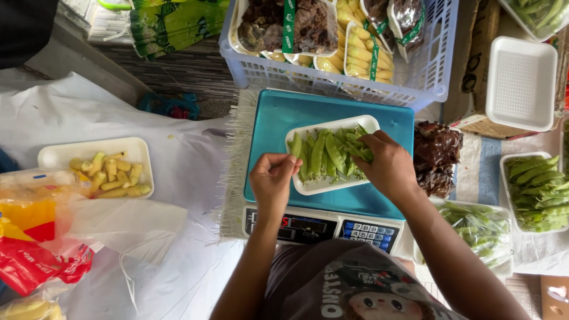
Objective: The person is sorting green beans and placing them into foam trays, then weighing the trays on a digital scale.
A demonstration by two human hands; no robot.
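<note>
We have a white foam tray (308, 188) of green pea pods (328, 155) sitting on the teal platform of a digital scale (278, 118). Our right hand (388, 166) has its fingers clamped on pods at the tray's right end; our left hand (272, 178) pinches a pod at the left rim, fingers together. We judge it best to lay pods flat and lift our hands before reading the display.
</note>
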